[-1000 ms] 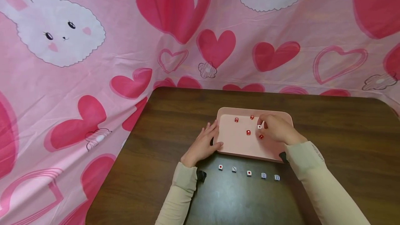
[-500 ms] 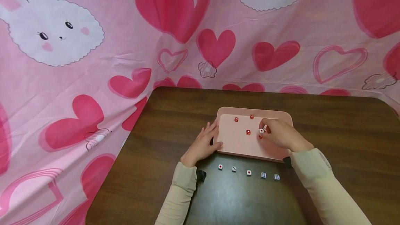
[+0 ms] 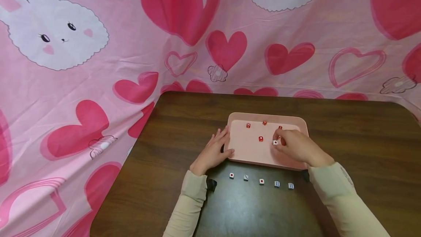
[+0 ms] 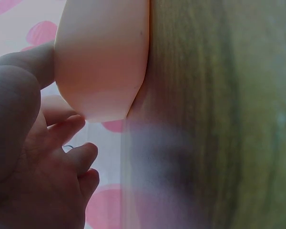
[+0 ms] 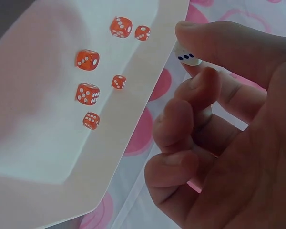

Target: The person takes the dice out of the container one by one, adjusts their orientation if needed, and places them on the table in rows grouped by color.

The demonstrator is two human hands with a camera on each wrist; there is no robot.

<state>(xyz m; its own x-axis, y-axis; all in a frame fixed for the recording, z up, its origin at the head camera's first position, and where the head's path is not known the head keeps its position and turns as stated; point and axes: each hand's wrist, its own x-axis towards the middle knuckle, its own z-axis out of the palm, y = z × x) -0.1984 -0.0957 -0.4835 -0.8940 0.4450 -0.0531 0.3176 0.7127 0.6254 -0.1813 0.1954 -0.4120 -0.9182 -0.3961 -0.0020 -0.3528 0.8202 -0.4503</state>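
Between thumb and index finger, my right hand pinches a white die, held over the right part of a pink tray. Blue pips show on that white die in the right wrist view. Red dice with white pips lie scattered in the tray, among them a red die left of the right hand and a red die farther back. My left hand rests against the tray's left side, fingers extended and thumb at the near edge. In the left wrist view, the thumb touches the tray wall.
A row of several white dice, with one white die in its middle, lies on the dark wooden table before the tray. A pink curtain with hearts and rabbits hangs behind and to the left.
My right hand has moved slightly nearer and to the right with the white die. A red die behind its fingers now shows, and another is mostly covered. The left hand stays put.
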